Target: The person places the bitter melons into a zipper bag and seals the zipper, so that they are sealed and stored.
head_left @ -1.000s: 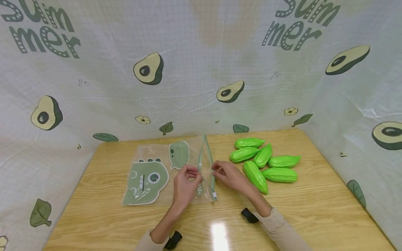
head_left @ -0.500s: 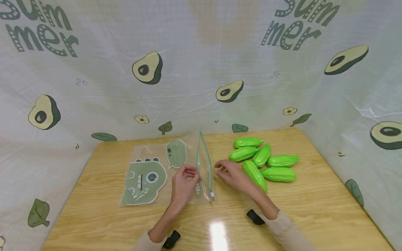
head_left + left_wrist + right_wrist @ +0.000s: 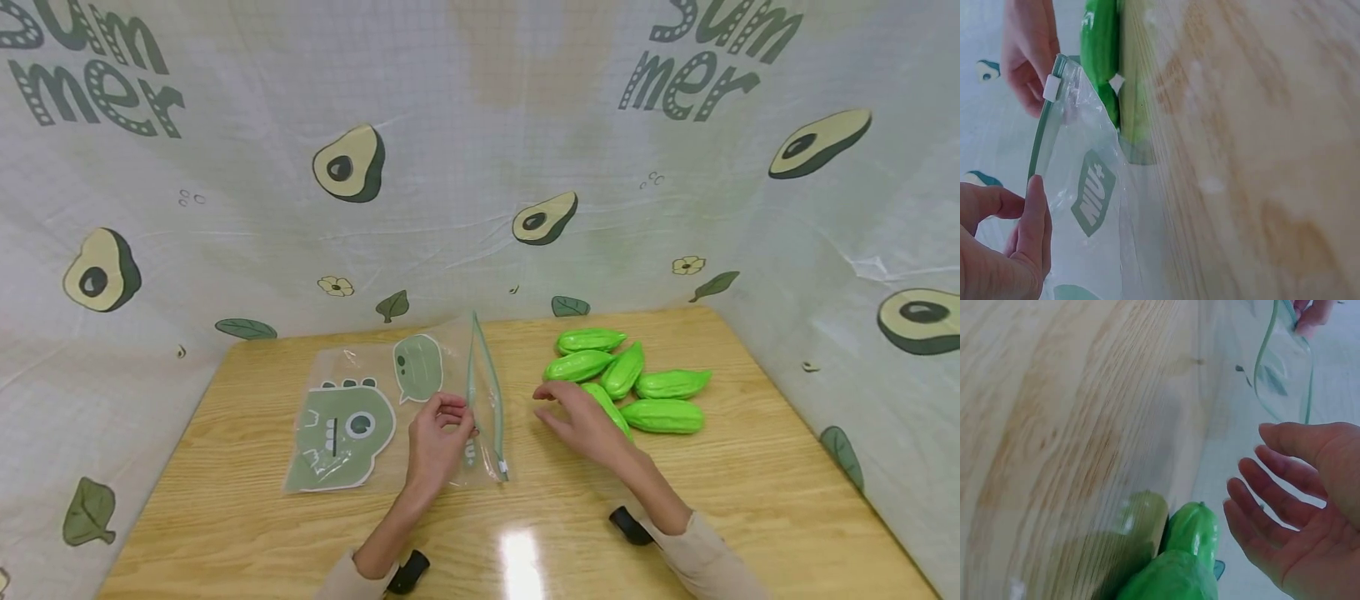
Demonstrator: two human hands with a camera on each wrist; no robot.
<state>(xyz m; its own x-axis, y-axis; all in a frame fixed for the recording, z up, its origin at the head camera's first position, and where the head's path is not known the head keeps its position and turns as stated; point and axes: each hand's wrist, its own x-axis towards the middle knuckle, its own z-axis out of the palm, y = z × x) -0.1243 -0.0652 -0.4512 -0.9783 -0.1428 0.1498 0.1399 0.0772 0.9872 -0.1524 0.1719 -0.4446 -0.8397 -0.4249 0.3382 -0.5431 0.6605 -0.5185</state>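
Note:
A clear zip bag (image 3: 427, 458) with a green slider strip and a printed dinosaur face lies on the table at left of centre. My left hand (image 3: 437, 442) pinches the near side of its mouth, which gapes apart. The white slider (image 3: 1052, 88) sits at one end of the strip in the left wrist view. My right hand (image 3: 588, 421) holds nothing, fingers loosely bent, in the space between the bag and several bright green, ridged, bitter-melon-like vegetables (image 3: 663, 416). It partly covers one of them in the head view. Green vegetables (image 3: 1194, 531) also show below the palm in the right wrist view.
The wooden table (image 3: 300, 542) carries all of this. A pale cloth (image 3: 450, 275) printed with avocados stands behind it and at both sides. Each wrist wears a black band device, such as the right one (image 3: 630, 527).
My right hand has let go of the bag's mouth and moved right, toward the green vegetables. The left hand keeps its pinch on the bag.

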